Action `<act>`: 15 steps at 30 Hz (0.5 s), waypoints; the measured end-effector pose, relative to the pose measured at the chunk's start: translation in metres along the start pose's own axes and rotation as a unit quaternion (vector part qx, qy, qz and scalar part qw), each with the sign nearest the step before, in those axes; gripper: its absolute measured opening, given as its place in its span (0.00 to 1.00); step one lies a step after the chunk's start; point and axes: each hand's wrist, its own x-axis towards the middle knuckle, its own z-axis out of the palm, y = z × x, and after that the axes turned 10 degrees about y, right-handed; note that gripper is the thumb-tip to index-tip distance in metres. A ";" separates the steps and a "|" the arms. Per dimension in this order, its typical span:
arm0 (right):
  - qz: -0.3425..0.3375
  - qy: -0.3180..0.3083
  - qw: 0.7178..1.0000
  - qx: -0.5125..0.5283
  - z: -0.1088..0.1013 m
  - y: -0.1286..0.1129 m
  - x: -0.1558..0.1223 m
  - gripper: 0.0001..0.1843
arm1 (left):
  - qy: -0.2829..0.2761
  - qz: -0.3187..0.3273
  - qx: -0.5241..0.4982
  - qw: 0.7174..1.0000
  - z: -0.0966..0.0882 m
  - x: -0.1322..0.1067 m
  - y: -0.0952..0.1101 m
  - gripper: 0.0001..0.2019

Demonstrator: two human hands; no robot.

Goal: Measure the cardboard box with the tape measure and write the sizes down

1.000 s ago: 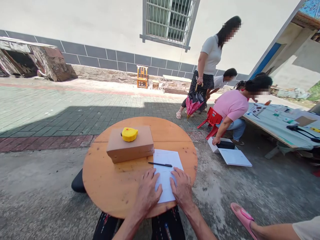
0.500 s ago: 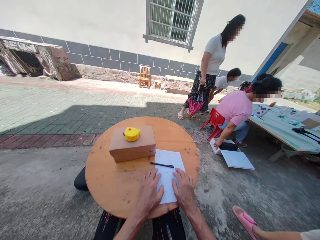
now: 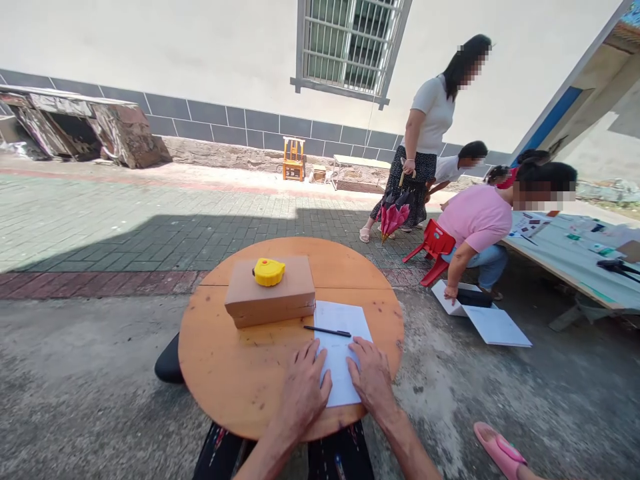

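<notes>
My left hand [image 3: 306, 381] lies flat with fingers spread across the left edge of a white sheet of paper [image 3: 337, 370] and the table top. On the sheet's right edge rests my right hand [image 3: 371, 373], its fingers also stretched out. Neither hand holds anything. A black pen [image 3: 327, 331] lies across the upper part of the paper, beyond my fingertips, its left end past the sheet. Behind it to the left, a closed brown cardboard box [image 3: 273, 303] sits on the table, and a yellow tape measure [image 3: 269, 272] is on top of the box.
The round wooden table [image 3: 215, 373] stands on concrete. At right, a person in pink [image 3: 477, 213] on a red chair [image 3: 436, 243] reaches into a white box [image 3: 447, 298] beside a long covered table [image 3: 565, 257]. Another person [image 3: 430, 120] stands holding a folded umbrella [image 3: 395, 217].
The view has shifted slightly, so the scene sits a little further right and lower. My hands stay flat on the paper; the pen, box and tape measure keep their places.
</notes>
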 end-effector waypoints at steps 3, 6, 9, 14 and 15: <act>-0.007 -0.014 1.000 -0.008 -0.003 0.000 0.000 0.16 | 0.003 0.001 0.000 1.000 0.000 0.000 0.000 0.17; -0.015 -0.019 1.000 -0.015 -0.004 -0.001 -0.004 0.18 | 0.008 -0.005 0.001 1.000 0.000 -0.001 0.000 0.17; -0.013 -0.009 1.000 -0.024 -0.002 -0.002 -0.008 0.18 | 0.008 -0.004 0.003 1.000 -0.001 0.000 0.000 0.17; -0.004 0.018 0.999 -0.036 0.005 -0.004 -0.012 0.19 | 0.005 -0.002 0.009 1.000 -0.002 0.000 0.001 0.18; -0.004 0.021 0.999 -0.036 0.006 -0.004 -0.013 0.18 | 0.005 -0.004 0.010 1.000 -0.002 0.000 0.001 0.18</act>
